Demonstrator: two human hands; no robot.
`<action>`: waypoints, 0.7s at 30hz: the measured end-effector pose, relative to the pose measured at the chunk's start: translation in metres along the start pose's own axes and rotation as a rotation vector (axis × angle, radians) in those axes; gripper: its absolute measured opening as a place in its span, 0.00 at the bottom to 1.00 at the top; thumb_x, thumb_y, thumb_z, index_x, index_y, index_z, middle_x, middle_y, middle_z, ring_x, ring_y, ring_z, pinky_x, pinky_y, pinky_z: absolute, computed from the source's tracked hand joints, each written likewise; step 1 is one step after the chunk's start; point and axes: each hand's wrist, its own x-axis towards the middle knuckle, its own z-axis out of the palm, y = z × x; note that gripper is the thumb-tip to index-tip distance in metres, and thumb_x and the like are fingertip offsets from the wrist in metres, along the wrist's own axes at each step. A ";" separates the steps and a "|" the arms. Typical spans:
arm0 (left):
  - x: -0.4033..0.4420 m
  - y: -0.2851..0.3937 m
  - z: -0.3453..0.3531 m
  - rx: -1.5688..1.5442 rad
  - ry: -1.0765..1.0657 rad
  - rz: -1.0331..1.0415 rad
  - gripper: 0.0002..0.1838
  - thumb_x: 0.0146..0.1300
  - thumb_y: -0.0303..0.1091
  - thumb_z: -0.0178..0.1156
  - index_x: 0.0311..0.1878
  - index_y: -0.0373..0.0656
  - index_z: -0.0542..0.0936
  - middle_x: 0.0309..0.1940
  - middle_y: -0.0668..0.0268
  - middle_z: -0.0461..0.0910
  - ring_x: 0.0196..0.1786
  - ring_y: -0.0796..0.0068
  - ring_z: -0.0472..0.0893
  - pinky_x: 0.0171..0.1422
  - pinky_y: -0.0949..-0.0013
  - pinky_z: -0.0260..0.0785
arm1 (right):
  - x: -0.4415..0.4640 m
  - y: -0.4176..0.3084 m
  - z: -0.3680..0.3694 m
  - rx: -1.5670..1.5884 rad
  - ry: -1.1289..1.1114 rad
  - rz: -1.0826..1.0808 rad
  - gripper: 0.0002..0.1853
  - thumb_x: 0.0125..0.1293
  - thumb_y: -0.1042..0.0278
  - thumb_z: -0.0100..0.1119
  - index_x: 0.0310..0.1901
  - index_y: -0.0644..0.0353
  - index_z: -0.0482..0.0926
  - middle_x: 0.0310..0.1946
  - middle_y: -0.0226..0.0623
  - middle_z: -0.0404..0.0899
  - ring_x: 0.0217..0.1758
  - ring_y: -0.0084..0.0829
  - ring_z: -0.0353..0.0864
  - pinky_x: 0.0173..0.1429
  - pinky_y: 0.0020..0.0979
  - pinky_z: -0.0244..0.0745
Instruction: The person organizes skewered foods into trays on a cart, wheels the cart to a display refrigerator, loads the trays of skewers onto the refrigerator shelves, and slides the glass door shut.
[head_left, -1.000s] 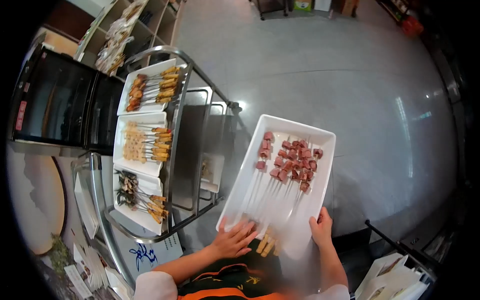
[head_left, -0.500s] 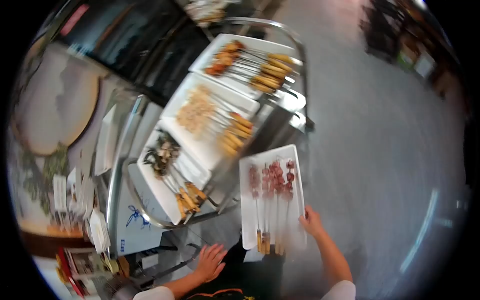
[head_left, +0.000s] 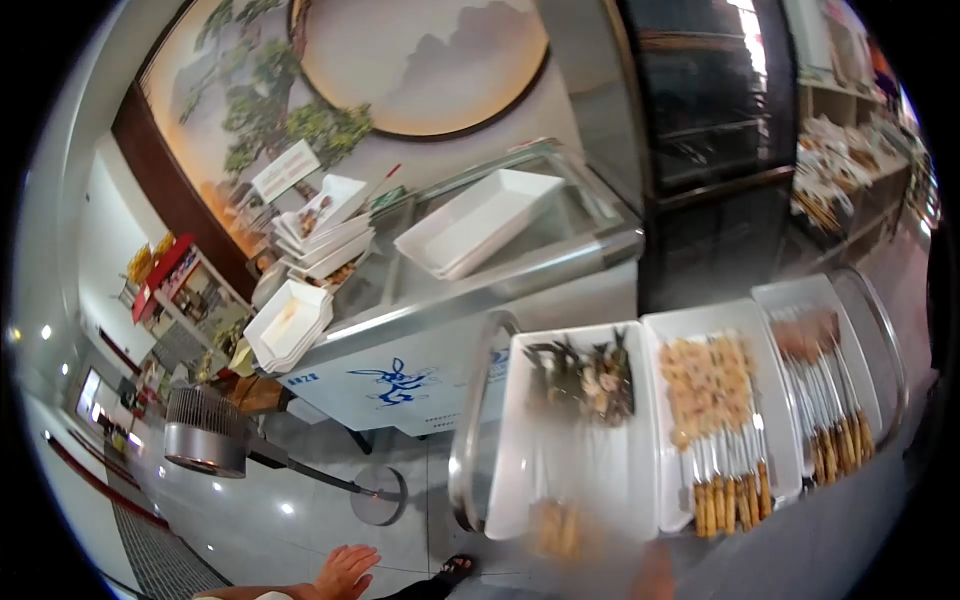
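Note:
My left hand (head_left: 345, 574) is at the bottom edge with its fingers stretched out, holding nothing. Only a blurred patch of my right hand (head_left: 655, 578) shows below the trays, so its fingers cannot be made out. Three white trays stand side by side on a metal-railed cart. In the near-left tray (head_left: 512, 440) lie skewers with dark green and pale pieces (head_left: 605, 385), their wooden handles smeared by blur. Pale skewers (head_left: 705, 385) fill the middle tray (head_left: 780, 430). Reddish-brown meat skewers (head_left: 808, 338) lie in the right tray (head_left: 790, 292), wooden handles toward me.
A glass-topped white freezer (head_left: 475, 290) carries an empty white tray (head_left: 480, 220) and stacked trays (head_left: 290, 325). A round-based fan (head_left: 205, 430) stands on the floor at left. The cart's rail (head_left: 890, 350) curves around the right side. A dark glass-door cabinet (head_left: 700, 110) rises behind.
My view has swung left toward the freezer and wall. The meat-skewer tray held in my right hand before is no longer seen there; similar reddish skewers now show in the cart's right tray.

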 end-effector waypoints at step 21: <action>0.345 -0.385 -0.219 -0.579 1.049 -0.261 0.24 0.47 0.22 0.52 0.52 0.35 0.65 0.50 0.53 0.66 0.52 0.54 0.65 0.54 0.62 0.59 | 0.071 -0.459 -0.265 0.873 0.806 -0.306 0.11 0.61 0.67 0.46 0.42 0.63 0.68 0.32 0.37 0.72 0.32 0.30 0.72 0.38 0.29 0.70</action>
